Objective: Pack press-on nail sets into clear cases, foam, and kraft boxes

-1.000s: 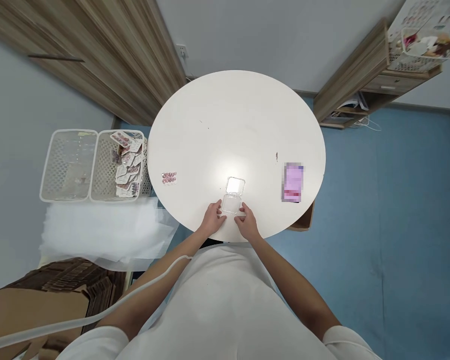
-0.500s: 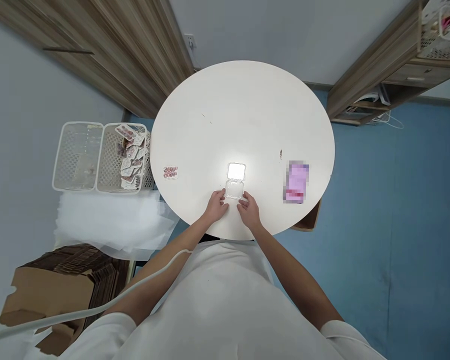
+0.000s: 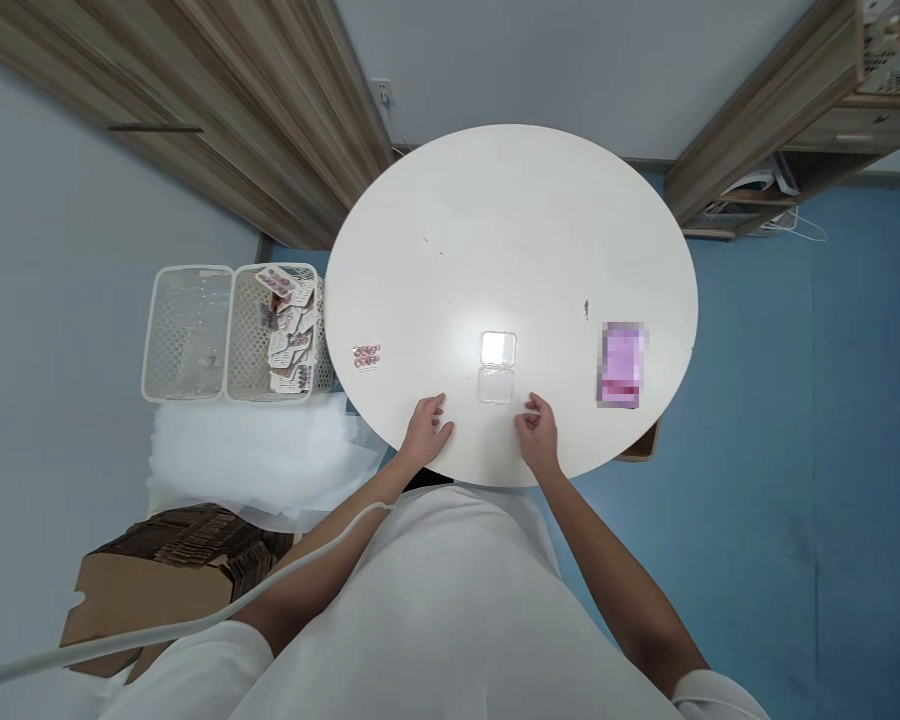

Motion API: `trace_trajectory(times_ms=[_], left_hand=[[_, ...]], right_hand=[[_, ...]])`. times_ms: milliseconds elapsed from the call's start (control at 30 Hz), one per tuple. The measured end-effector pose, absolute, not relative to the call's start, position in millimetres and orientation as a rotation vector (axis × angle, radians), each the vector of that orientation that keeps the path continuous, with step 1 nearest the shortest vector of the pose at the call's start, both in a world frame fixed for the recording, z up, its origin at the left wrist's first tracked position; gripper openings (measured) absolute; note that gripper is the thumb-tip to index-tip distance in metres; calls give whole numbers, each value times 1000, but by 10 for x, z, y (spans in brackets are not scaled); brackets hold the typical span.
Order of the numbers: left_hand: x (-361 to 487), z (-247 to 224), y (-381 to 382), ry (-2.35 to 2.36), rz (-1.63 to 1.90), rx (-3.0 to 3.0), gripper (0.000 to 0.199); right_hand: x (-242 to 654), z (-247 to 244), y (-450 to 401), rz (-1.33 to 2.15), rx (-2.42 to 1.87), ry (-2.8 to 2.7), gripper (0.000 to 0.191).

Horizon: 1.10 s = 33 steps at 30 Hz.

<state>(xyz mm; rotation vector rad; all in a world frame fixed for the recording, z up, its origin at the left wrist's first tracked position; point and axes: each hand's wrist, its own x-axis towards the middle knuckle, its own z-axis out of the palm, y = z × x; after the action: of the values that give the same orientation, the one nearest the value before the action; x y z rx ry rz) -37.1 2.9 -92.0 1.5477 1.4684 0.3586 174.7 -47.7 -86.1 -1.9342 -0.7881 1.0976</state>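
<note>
A small clear plastic case [image 3: 496,386] lies unfolded on the white round table [image 3: 510,220], its lid half towards the far side and catching the light. To the left of the case, my left hand [image 3: 424,434] is open and empty, thumb and fingers apart, low over the table. My right hand [image 3: 540,436] is right of the case, not touching it; its fingers are loosely bent and apart, with nothing seen in them. A small card of pink-red pieces [image 3: 367,357] lies near the table's left edge.
Left of the table, a white perforated basket [image 3: 251,335] holds several similar cards, beside another basket [image 3: 187,335]. White sheets [image 3: 247,450] and folded cardboard [image 3: 150,600] lie below. A blurred purple object [image 3: 621,362] is on the table's right. A pale cable [image 3: 195,628] crosses my left arm.
Both hands have moved off the clear case, the left one leftwards and the right one rightwards. The case stays unfolded on the table. The whole view has shifted slightly.
</note>
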Motion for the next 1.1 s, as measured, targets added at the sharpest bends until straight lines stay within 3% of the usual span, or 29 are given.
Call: trace_trajectory(times_ms=[167,333,533,700,1100], left_hand=[[-1261,-851,264,1697,435,1671,41],[-1716,-845,862,1752,322,1680,60],[-1774,-913,1305,1701,115,1681,74],[-1814,-1014,1324,1636,138,1691,70],[-1787,-1069,1249,1489,328,1694,58]], right_hand=[[1398,-672,-352,919,-1916,-1077,38],[682,-674,231,1157,-1807,-1505,44],[35,-896,913,1176,-1920,-1709,59],[-176,-1033,1133,1065,-2082,-1804,66],[-219,-1103,1066,988,-2006,-1741,54]])
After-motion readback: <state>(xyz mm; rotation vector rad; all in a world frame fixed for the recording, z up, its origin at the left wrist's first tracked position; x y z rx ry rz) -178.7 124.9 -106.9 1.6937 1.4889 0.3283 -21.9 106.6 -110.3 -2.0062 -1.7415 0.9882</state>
